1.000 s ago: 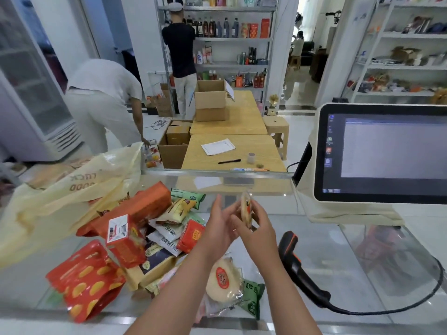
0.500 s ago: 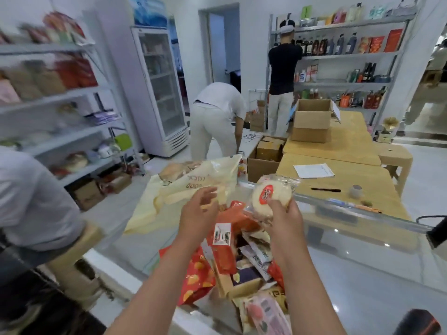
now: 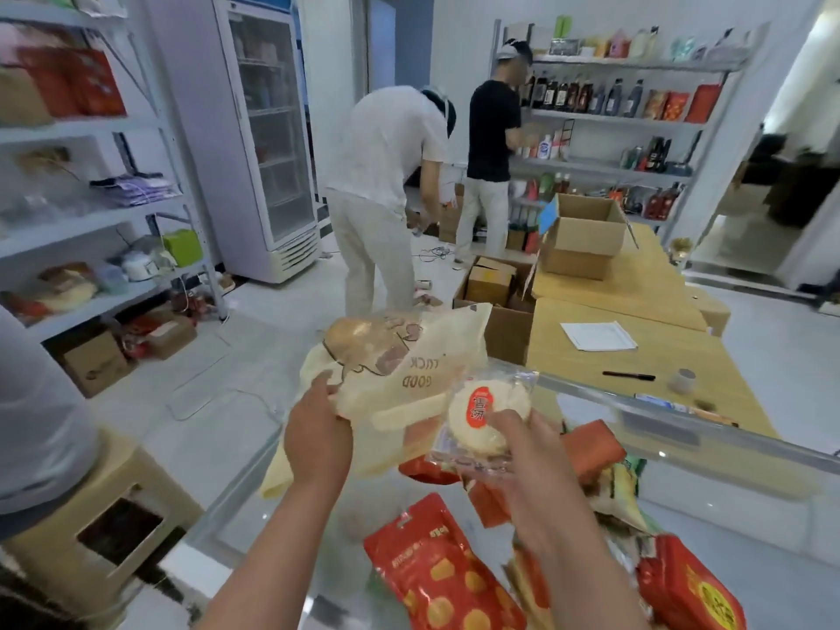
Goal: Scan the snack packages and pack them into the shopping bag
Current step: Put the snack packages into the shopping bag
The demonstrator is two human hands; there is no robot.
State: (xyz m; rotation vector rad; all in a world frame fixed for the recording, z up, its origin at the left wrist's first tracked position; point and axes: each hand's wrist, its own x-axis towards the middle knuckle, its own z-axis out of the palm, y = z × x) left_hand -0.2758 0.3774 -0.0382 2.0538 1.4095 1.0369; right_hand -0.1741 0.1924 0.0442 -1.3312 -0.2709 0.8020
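Clear-wrapped rice cracker gripped in right hand.

Two bare forearms are seen entering from the bottom edge. No sleeve is worn on either as far as the frame reaches. The left hand and the right hand are ungloved. No ring, watch or bracelet is seen on the wrists or the fingers.

Single head-worn wide-angle view, looking forward and down, close over counter
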